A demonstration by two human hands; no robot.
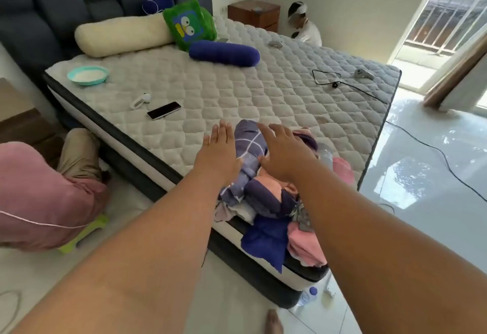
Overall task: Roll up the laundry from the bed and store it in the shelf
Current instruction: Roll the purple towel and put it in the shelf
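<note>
A rolled purple checked cloth [249,143] lies on the near corner of the quilted mattress [224,88]. My left hand [218,154] lies flat along its left side with fingers straight. My right hand [279,151] rests on top of the roll, fingers spread. Just in front of the roll sits a heap of laundry [279,217]: dark blue, pink and white pieces, some hanging over the bed's edge. No shelf is in view.
On the mattress lie a phone [164,110], a teal bowl [87,75], a cream bolster [121,35], a green plush pillow [188,23], a blue bolster [224,52] and a black cable [342,83]. One person [44,196] crouches at left, another [303,25] sits behind the bed. A water bottle [308,295] stands on the floor.
</note>
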